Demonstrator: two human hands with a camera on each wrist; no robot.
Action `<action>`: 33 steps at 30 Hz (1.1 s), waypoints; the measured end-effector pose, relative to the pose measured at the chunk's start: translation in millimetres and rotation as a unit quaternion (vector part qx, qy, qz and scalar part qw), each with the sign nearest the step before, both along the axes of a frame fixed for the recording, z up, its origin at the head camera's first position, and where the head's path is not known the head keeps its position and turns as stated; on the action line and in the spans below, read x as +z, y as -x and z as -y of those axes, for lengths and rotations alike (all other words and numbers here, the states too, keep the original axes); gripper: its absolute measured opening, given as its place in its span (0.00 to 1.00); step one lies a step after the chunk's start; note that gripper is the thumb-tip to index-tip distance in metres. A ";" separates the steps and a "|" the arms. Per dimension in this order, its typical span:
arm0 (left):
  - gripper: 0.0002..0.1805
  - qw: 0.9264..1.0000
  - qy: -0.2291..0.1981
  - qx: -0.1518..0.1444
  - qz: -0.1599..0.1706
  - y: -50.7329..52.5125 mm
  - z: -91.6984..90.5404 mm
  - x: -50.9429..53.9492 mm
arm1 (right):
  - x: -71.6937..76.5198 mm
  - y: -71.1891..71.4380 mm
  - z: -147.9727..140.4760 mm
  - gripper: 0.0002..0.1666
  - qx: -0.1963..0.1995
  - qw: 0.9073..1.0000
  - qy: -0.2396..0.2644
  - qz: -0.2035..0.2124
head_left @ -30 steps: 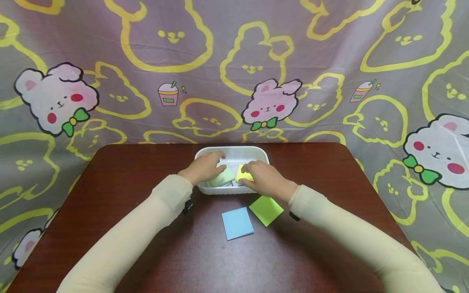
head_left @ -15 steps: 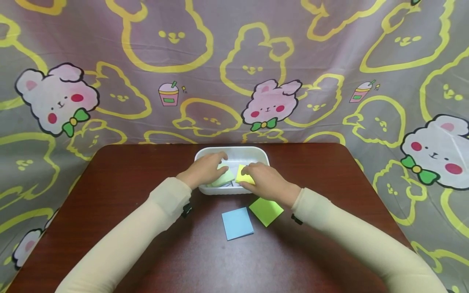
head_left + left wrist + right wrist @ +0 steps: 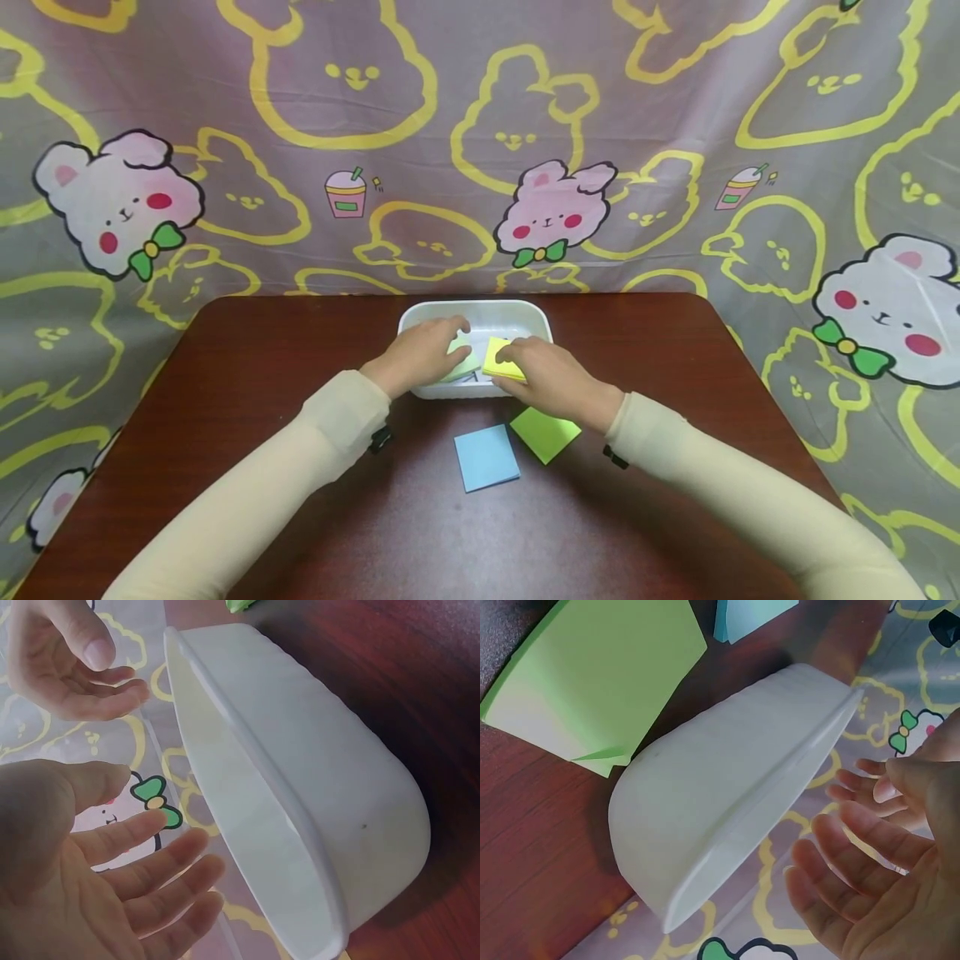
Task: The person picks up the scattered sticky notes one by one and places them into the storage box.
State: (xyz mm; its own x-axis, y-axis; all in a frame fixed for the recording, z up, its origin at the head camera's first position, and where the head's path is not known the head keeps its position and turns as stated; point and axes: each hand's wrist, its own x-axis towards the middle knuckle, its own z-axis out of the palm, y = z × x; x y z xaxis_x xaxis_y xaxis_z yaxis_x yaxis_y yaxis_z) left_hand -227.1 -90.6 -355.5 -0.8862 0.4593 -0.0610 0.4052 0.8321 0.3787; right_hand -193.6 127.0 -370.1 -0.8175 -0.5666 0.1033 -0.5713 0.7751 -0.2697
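A white plastic basket (image 3: 480, 310) stands near the table's back edge. In it lie a pale green sticky note pad (image 3: 467, 364) on the left and a yellow sticky note pad (image 3: 498, 348) on the right. Over the basket's left part hovers my left hand (image 3: 420, 354), nearest the pale green pad; the left wrist view shows its fingers spread and holding nothing. My right hand (image 3: 558, 375) is above the right front rim, beside the yellow pad, its fingers relaxed. Both palms show bare in the right wrist view.
On the table (image 3: 315, 517), in front of the basket, lie a light blue sticky note pad (image 3: 486, 457) and a bright green sticky note pad (image 3: 545, 433). A patterned cloth (image 3: 420, 108) hangs behind and beside the table.
Both hands have shifted slightly, the right one a little to the right and toward me, uncovering more of the yellow pad. The pads on the table have stayed in place.
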 end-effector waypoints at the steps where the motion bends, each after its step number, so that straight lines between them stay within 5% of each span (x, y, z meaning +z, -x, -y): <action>1: 0.22 1.000 -0.001 -0.001 0.000 -1.0 0.2 0.2 | 0.7 -1.0 0.0 0.23 0.001 1.000 0.001 0.000; 33: 0.22 0.999 -0.016 -0.018 -0.029 -28.5 4.3 -5.1 | -3.0 -22.1 -5.4 0.20 0.018 0.999 0.012 -0.030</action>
